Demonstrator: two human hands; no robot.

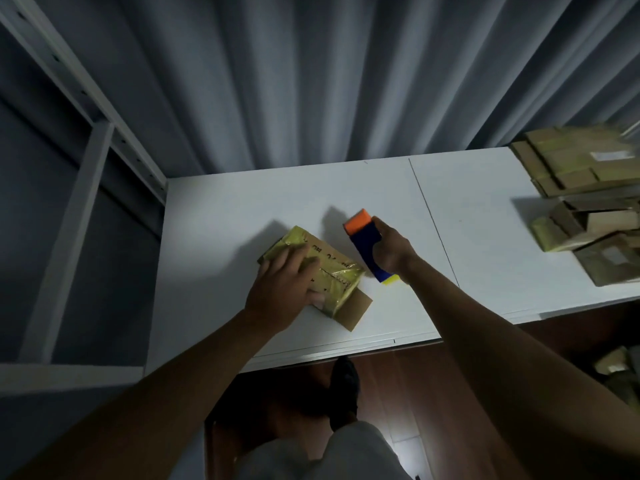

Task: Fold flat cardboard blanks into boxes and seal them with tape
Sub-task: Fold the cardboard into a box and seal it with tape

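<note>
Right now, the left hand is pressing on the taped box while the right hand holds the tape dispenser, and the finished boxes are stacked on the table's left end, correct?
Not quite: the head view shows the finished boxes stacked on the table's right end. The left hand does press the taped box, and the right hand holds the tape dispenser.

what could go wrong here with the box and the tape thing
1. One brown flap of the box sticks out untaped at the near corner; the left hand lies flat on top only, so the flap might spring up or the box might slide.
2. The right hand holds the tape dispenser off to the side, apart from the box; a one-handed pass might lay tape crooked.
3. The stack of boxes at the table's right end looks uneven and could topple.
</note>
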